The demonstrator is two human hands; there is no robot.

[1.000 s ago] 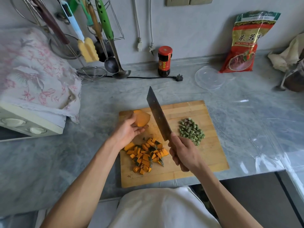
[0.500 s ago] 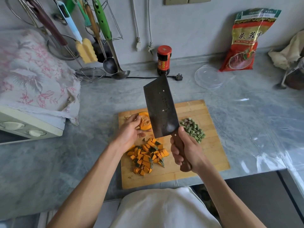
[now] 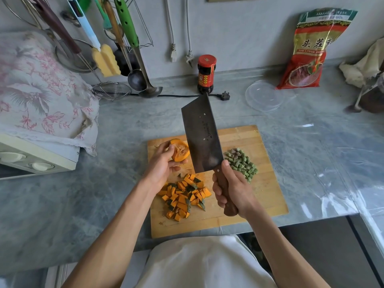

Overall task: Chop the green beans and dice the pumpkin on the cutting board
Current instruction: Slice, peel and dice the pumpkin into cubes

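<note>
- Left hand (image 3: pixel 164 163) is curled round the last pumpkin wedge (image 3: pixel 179 150), holding it at the far-left corner of the cutting board (image 3: pixel 268 196), seed side up.
- Diced pumpkin (image 3: pixel 184 197) sits in a heap just in front of that hand, so dicing looks mostly done.
- Right hand (image 3: pixel 230 190) is wrapped tight round the cleaver (image 3: pixel 202 135) handle, blade raised with its flat side showing.
- Chopped green beans (image 3: pixel 242 163) are piled on the right of the board, looks finished.
- My take: lay the wedge flat-side down so it can't rock, tuck fingertips back, slice strips first, then cross-cut.
</note>
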